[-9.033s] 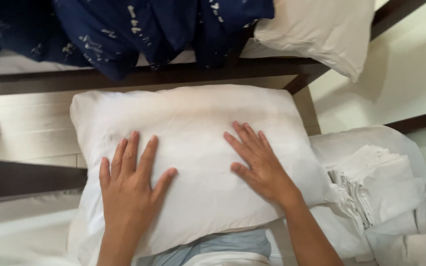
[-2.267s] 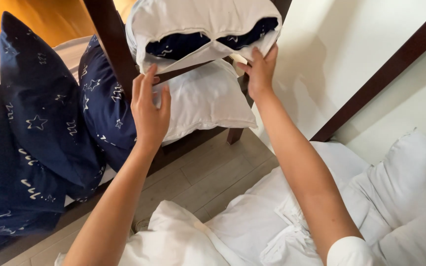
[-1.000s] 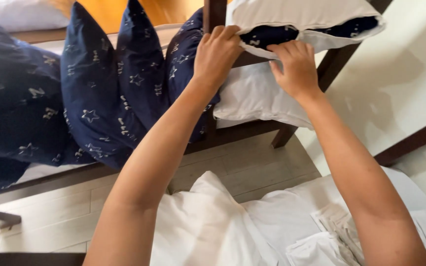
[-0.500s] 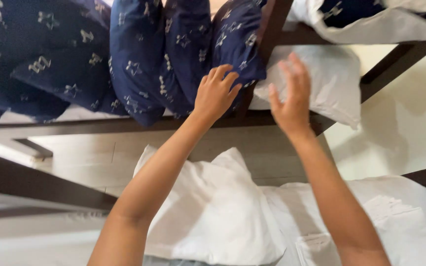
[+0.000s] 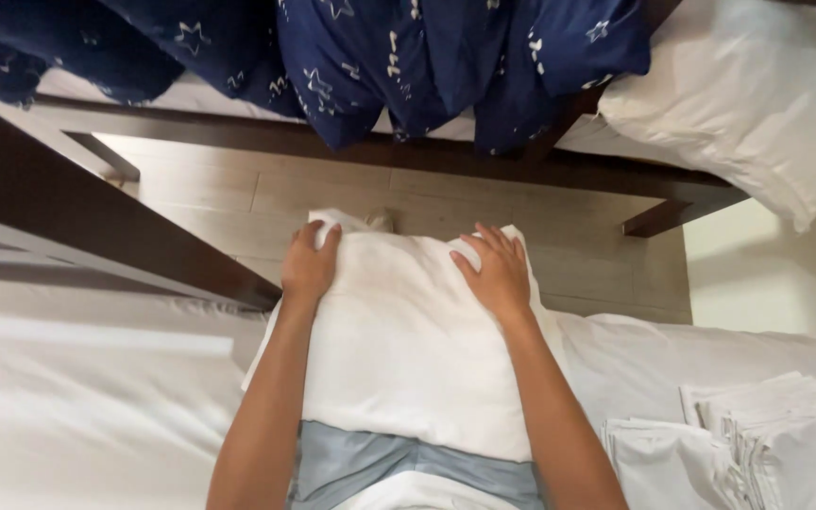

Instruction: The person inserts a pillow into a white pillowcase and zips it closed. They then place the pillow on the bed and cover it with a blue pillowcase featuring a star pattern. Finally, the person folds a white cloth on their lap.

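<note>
Across the person's lap, the white pillow (image 5: pixel 408 359) runs near-to-far, left hand (image 5: pixel 309 269) and right hand (image 5: pixel 495 274) pressed open-fingered on its far corners.

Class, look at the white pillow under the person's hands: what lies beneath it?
Light blue cloth shows below the white pillow, which both the left hand and right hand press. Anything further underneath is covered.
</note>
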